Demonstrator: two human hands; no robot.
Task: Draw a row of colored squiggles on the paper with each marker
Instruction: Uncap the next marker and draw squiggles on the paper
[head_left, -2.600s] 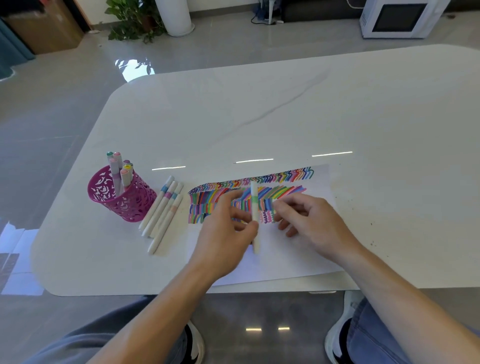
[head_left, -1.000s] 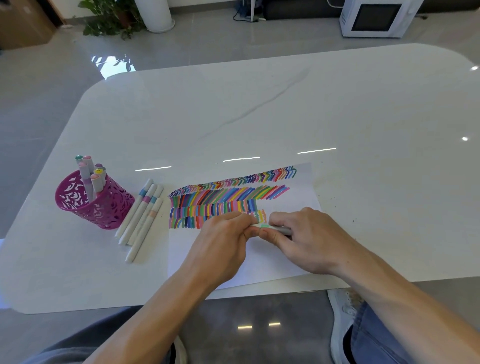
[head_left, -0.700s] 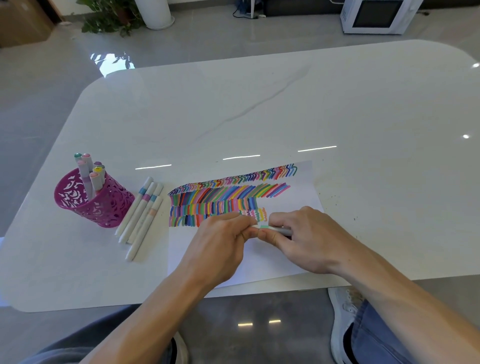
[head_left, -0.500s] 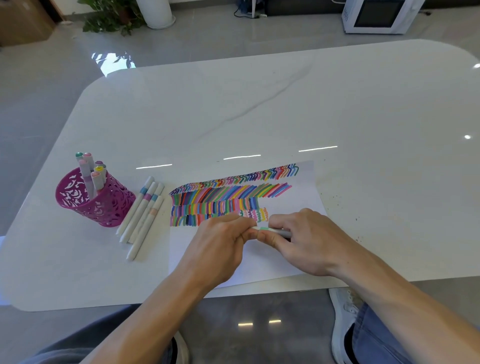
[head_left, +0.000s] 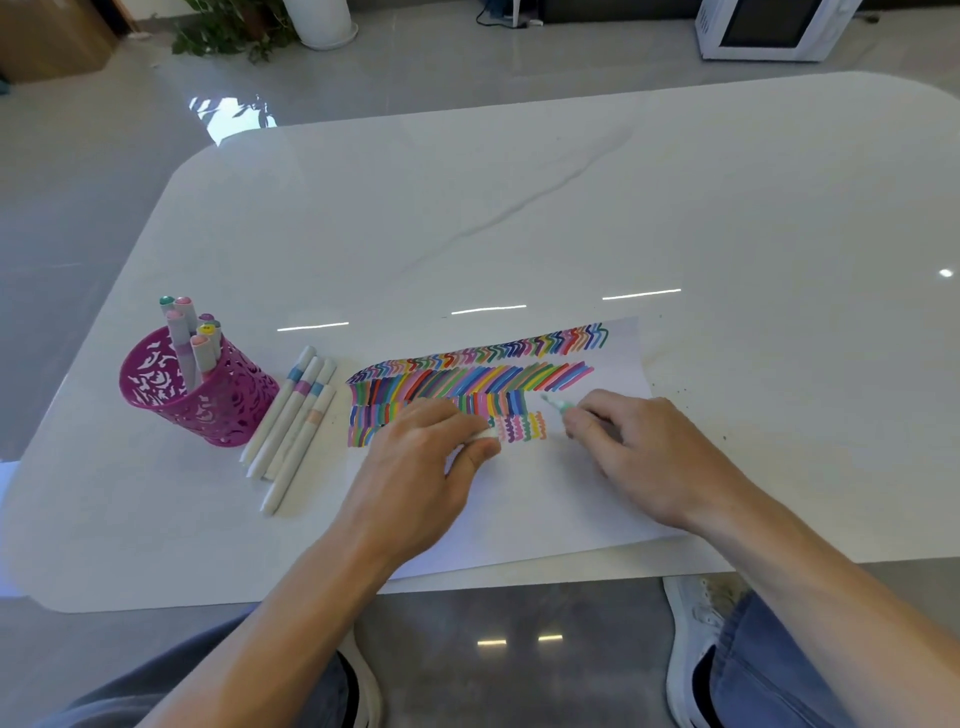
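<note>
Pinching the green marker (head_left: 557, 406) in my right hand (head_left: 641, 457), I am angling its tip up-left over the paper (head_left: 530, 514), just beside the squiggles (head_left: 522, 428). My left hand (head_left: 415, 478), knuckles up, is pinching its white cap (head_left: 485, 434) above the worktop (head_left: 571, 208).

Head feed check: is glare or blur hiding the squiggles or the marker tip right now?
Head view: light streaks glare on the table beyond the paper, not over the squiggles; the marker in the right hand is motion-blurred, its tip soft; the left hand, pinching the cap, is sharper but covers part of the lowest rows; the wide lens bows the table's edges.
</note>
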